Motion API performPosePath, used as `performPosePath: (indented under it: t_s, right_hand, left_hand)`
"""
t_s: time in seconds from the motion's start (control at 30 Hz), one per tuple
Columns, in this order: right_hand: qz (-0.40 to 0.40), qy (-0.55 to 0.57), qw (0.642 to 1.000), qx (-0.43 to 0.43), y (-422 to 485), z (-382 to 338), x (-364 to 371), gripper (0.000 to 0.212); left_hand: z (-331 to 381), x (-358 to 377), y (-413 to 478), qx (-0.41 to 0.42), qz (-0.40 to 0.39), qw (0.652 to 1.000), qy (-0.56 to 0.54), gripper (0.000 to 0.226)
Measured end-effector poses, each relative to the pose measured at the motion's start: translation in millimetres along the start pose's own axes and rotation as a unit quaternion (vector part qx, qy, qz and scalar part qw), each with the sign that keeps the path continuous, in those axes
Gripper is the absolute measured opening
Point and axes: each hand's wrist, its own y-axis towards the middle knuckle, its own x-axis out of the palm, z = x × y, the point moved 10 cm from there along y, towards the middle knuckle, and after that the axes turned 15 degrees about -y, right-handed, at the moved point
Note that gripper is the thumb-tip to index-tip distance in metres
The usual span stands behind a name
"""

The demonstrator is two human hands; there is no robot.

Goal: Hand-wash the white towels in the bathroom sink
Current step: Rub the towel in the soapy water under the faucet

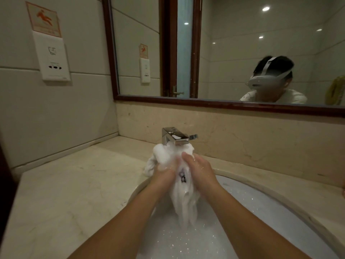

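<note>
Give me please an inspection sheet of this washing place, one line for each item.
Surface: beige stone counter with a white sink set in it, sudsy water inside.
Job's things: foamy white towel held up just below the faucet, its lower end hanging into the sink.
Clutter: nothing seen.
Hands: left hand and right hand both grip the towel.
Cables: nothing seen.
Surroundings: framed mirror, wall socket at left, tiled walls.

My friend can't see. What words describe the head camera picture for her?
The left hand and right hand grip a soapy white towel under the tap, over a sink of foamy water. The mirror behind shows the person wearing a headset.
</note>
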Motion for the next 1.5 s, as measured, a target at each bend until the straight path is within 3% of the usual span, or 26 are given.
performPosePath:
  t_s: [0.03, 0.1, 0.17, 0.27, 0.37, 0.47, 0.53, 0.63, 0.73, 0.83, 0.93, 1.03, 1.13, 1.2, 1.27, 1.4, 1.5]
  right_hand:
    - [-0.012, -0.036, 0.999, -0.016, -4, 0, 4, 0.047]
    - [-0.051, -0.027, 0.998, 0.034, -8, 19, 14, 0.08]
    - [-0.062, -0.018, 0.992, 0.104, -12, 41, 20, 0.09]
    - [-0.073, 0.013, 0.992, 0.105, -17, 44, 26, 0.067]
    - [-0.014, 0.06, 0.994, 0.089, -13, 37, 23, 0.041]
    - [0.041, 0.061, 0.987, 0.14, -11, 42, 21, 0.04]
    - [0.067, 0.119, 0.972, 0.189, -13, 49, 22, 0.049]
    - [0.086, 0.148, 0.969, 0.178, -10, 47, 20, 0.056]
    - [0.097, 0.15, 0.973, 0.146, -8, 41, 13, 0.036]
    - [0.098, 0.179, 0.97, 0.131, -9, 32, 9, 0.03]
    - [0.073, 0.209, 0.97, 0.099, -9, 20, 7, 0.026]
    - [0.063, 0.126, 0.988, 0.065, -12, 13, -1, 0.026]
    - [0.034, 0.046, 0.997, 0.042, -11, 8, 3, 0.034]
    - [-0.002, 0.059, 0.997, 0.058, -11, 14, 13, 0.055]
    - [-0.01, 0.085, 0.991, 0.105, -15, 25, 21, 0.058]
    - [0.037, 0.135, 0.971, 0.194, -19, 46, 29, 0.064]
    - [0.13, 0.094, 0.969, 0.189, -23, 45, 20, 0.048]
  left_hand:
    - [-2, -3, 1, -0.011, 0.015, 1.0, 0.0, 0.057]
    - [4, -8, 1, 0.003, 0.06, 0.998, 0.014, 0.05]
    - [12, -15, 1, 0.02, 0.101, 0.995, -0.001, 0.051]
    - [16, -24, -2, 0.022, 0.13, 0.991, -0.037, 0.06]
    - [7, -22, -2, -0.016, 0.119, 0.989, -0.082, 0.063]
    - [-6, -7, -8, -0.067, 0.068, 0.989, -0.112, 0.093]
    - [-10, -7, -5, -0.052, 0.062, 0.995, -0.051, 0.113]
    - [-10, -5, -11, -0.045, 0.055, 0.997, 0.026, 0.124]
    - [1, -4, -26, -0.037, 0.061, 0.995, 0.065, 0.107]
    - [11, -6, -33, -0.01, 0.066, 0.987, 0.143, 0.092]
    - [0, 2, -39, -0.052, 0.051, 0.997, 0.038, 0.063]
    - [-8, 6, -37, -0.076, 0.074, 0.992, -0.065, 0.048]
    - [4, 1, -30, -0.039, 0.104, 0.99, -0.084, 0.047]
    - [9, -6, -28, -0.023, 0.129, 0.985, -0.109, 0.039]
    - [11, -15, -26, -0.01, 0.161, 0.98, -0.119, 0.037]
    - [14, -19, -25, 0.003, 0.192, 0.98, -0.047, 0.043]
    - [5, -9, -20, -0.017, 0.157, 0.986, -0.049, 0.046]
